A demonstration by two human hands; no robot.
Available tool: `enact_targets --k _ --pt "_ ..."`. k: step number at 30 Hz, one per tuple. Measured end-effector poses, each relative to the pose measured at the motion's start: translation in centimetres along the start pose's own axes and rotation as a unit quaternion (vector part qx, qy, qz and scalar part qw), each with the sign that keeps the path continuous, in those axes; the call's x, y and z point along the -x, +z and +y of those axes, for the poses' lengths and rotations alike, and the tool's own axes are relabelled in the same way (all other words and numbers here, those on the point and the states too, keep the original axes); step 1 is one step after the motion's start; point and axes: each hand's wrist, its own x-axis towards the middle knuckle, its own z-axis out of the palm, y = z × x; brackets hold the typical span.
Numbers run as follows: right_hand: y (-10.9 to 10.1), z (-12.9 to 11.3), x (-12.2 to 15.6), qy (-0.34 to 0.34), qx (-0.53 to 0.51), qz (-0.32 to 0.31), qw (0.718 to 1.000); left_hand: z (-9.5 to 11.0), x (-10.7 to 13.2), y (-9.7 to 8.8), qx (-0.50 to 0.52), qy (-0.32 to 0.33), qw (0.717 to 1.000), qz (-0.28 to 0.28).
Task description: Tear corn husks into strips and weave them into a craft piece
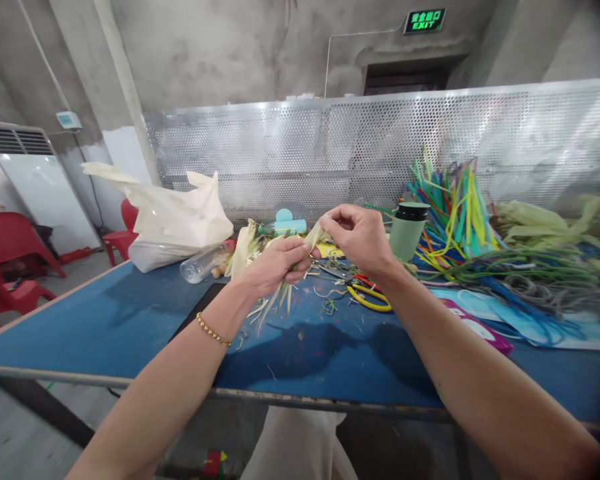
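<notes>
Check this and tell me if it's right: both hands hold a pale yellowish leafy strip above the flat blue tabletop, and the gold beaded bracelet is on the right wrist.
Not quite: the head view shows the gold beaded bracelet on the left wrist, not the right. The left hand and right hand do hold a pale yellowish leafy strip above the flat blue tabletop.
</notes>
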Motion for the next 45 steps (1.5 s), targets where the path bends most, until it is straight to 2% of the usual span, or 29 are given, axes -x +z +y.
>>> enact_targets --k 7,14,34,45 --pt "0.21 0.05 0.08 0.068 -0.093 -0.040 0.993 -0.24 -0.16 -0.01 -0.012 0.009 1.000 0.018" --pt "0.39 0.43 -0.03 0.076 -0.158 -0.043 0.984 -0.57 -0.37 -0.30 -0.010 0.021 0.999 0.038" --pt "0.17 0.05 -0.15 0.068 -0.142 -0.027 0.987 -0.55 -0.39 -0.18 -0.036 0.025 0.998 0.055" --pt "-0.03 0.77 -0.32 0.068 -0.137 -0.014 0.988 -0.92 -0.47 -0.51 -0.055 0.033 0.997 0.031"
